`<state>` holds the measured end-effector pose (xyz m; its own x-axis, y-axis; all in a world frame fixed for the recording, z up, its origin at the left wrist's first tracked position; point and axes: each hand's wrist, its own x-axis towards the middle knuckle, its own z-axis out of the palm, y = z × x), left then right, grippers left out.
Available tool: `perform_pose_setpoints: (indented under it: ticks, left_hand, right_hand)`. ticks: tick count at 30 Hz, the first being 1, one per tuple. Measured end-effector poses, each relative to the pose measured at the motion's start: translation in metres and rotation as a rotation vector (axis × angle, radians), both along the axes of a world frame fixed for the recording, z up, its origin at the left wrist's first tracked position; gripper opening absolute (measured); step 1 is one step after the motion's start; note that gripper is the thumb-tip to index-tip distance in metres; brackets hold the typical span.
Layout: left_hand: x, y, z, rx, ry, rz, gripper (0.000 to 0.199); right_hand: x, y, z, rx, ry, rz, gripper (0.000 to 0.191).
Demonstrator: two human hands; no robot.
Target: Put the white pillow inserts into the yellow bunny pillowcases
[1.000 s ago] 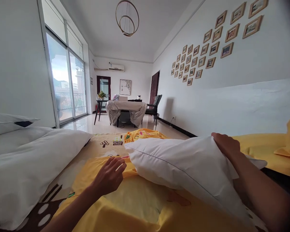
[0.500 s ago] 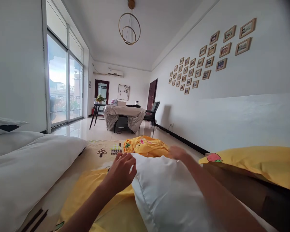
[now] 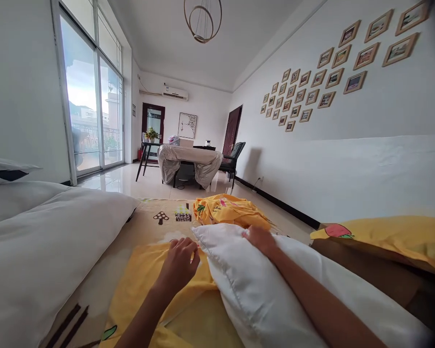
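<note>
A white pillow (image 3: 239, 270) lies in front of me, its pointed corner toward the far side. My right hand (image 3: 261, 240) grips the top of this pillow near its far edge, and the cloth creases at the fingertips. My left hand (image 3: 182, 261) is just left of the pillow, above a flat yellow pillowcase (image 3: 141, 270). Its fingers are curled in, and what they hold, if anything, is hidden. Beyond the pillow is a crumpled yellow cloth (image 3: 228, 210) with printed fruit.
A large white pillow or quilt (image 3: 58, 241) fills the left side. Beneath lies a beige printed sheet (image 3: 145, 212). A yellow pillow-like piece with a strawberry print (image 3: 391, 237) is at the right. Farther off stand a covered table (image 3: 188, 153) and a black chair (image 3: 234, 157).
My right hand has come down onto the pillow and now grips it. The pillow's corner has shifted slightly left and up. My left hand sits a little lower, and the view has tilted down.
</note>
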<state>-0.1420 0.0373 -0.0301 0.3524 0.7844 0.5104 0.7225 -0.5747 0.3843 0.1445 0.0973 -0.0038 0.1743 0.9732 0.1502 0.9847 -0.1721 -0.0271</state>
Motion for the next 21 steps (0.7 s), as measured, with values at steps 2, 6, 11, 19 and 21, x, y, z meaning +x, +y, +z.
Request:
perform_pose_setpoints:
  ticks: [2,6,11,19,21]
  left_hand:
    - [-0.002,0.000,0.000,-0.007,-0.018,0.006,0.024]
    - [-0.007,-0.001,0.001,-0.034,-0.074,-0.001,0.025]
    - [-0.011,0.000,0.001,-0.107,-0.188,-0.043,0.024]
    - [-0.005,0.010,0.000,-0.472,-0.635,-0.313,0.039]
    - [-0.005,0.014,-0.004,-0.709,-0.977,-0.487,0.044]
  right_hand:
    - [0.012,-0.009,0.034,0.104,-0.022,-0.028,0.035]
    - [0.035,-0.046,0.115,0.371,-0.078,-0.027,0.039]
    - [0.057,-0.097,0.208,0.766,-0.235,-0.016,0.042]
    - [0.036,-0.126,0.285,1.258,-0.739,0.376,0.039]
    - [0.008,-0.127,0.276,1.296,-0.806,0.617,0.042]
